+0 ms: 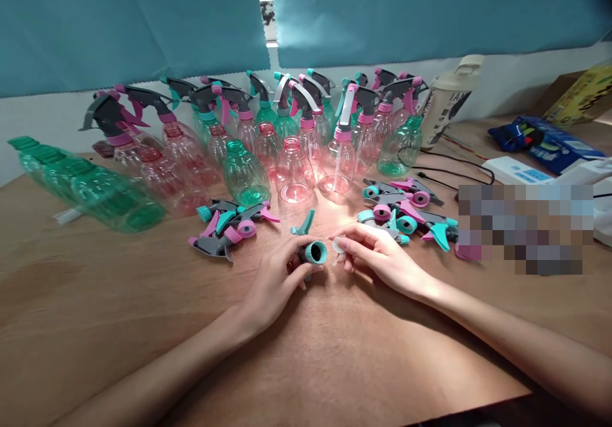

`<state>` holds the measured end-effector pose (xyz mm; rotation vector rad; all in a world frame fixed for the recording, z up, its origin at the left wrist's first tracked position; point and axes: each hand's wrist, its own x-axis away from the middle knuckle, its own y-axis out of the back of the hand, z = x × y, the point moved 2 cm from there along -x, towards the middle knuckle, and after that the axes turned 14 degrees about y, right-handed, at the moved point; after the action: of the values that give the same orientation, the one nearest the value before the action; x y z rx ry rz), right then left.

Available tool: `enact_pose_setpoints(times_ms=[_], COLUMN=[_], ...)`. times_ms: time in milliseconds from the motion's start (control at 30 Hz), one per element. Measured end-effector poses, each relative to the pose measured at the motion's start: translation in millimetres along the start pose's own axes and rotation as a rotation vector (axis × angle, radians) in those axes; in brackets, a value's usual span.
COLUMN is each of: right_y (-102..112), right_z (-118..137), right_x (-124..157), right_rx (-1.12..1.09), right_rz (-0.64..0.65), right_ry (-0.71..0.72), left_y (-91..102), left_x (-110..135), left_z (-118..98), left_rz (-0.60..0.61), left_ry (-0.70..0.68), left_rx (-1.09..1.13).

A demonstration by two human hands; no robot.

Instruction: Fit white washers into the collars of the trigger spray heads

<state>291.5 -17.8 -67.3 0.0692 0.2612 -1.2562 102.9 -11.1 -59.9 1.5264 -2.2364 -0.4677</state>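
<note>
My left hand (280,271) is closed around a grey and teal trigger spray head (315,252), its collar opening turned toward me and to the right. Just right of it, my right hand (370,255) pinches a small whitish translucent piece (338,245) between thumb and fingers; its exact shape is partly hidden. A small gap separates the piece from the collar. Loose spray heads lie in one pile (232,226) beyond my left hand and another pile (406,213) beyond my right. Behind them stand clear pink bottles (294,172) and green bottles (246,175), many topped with spray heads.
Green bottles (95,185) lie in a row at the left. On the right are a cream drinking bottle (447,105), a black cable (471,178), a white power strip (516,171) and a blue packet (549,143). A teal cloth (143,25) hangs behind the wooden table (119,325).
</note>
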Motion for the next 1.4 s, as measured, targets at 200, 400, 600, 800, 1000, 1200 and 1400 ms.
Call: enact_pose_setpoints(times_ms=[200,400,600,800,1000,1200,1400], right_y=[-3,-2,0,5,7,8,9], right_z=[3,-1,-3,8,14,17,14], right_x=[2,4,1,1,3,5,7], right_rx=[0.081,0.184,0.191,0.392,0.607,0.744,0.772], right_rz=[0.137,0.210,0.225,0.123,0.071,0.195,0.212], right_ry=[0.020,0.126,0.140,0.180,0.436,0.691,0.709], left_y=[-8.5,-11.3,-10.6,-11.0,-10.5,-10.8,-10.4], left_x=[1,3,2,2,4,3,2], left_z=[-3,-5,-4,-4,-2,0,-1], left_rz=[0.040,0.083,0.140,0.151,0.167,0.165,0.167], left_ry=[-0.032,-0.039,-0.016,0.006,-0.010,-0.017,-0.001], left_rx=[0.003,0.016,0.044,0.056,0.073,0.070,0.075])
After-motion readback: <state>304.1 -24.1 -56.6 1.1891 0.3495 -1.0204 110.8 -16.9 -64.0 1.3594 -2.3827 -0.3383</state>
